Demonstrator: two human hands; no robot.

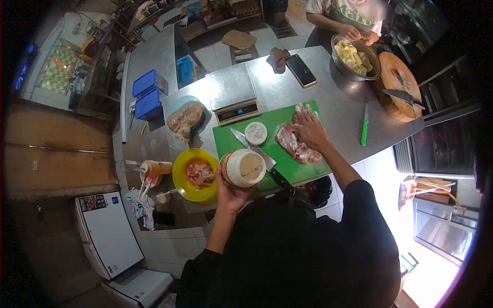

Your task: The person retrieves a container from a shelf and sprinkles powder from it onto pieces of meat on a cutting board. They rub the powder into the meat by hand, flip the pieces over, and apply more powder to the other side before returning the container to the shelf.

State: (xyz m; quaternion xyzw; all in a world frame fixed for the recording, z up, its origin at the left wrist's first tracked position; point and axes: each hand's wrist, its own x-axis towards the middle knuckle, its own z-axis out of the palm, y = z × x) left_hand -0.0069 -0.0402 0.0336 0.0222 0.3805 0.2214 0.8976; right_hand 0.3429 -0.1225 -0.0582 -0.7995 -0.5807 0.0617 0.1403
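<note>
My left hand [230, 196] is wrapped round an uncapped white plastic jar [237, 172] with pale powder and what looks like a spoon inside. On the green cutting board [226, 141] lie pieces of raw meat [288, 139] dusted with white powder. My right hand [311, 131] rests flat over the upper part of this meat, fingers spread. A round white lid [256, 133] and a black-handled knife [280, 179] lie on the board between my hands. Left of the jar stands a yellow bowl [179, 187] holding more raw meat [199, 174].
Behind the board sit a scale [233, 92], a phone [301, 70] and a bagged lump [185, 120]. A green-handled knife [364, 126] lies to the right. Across the table, a person's hands [359, 36] are at a metal bowl [377, 64] beside a round wooden board [395, 77].
</note>
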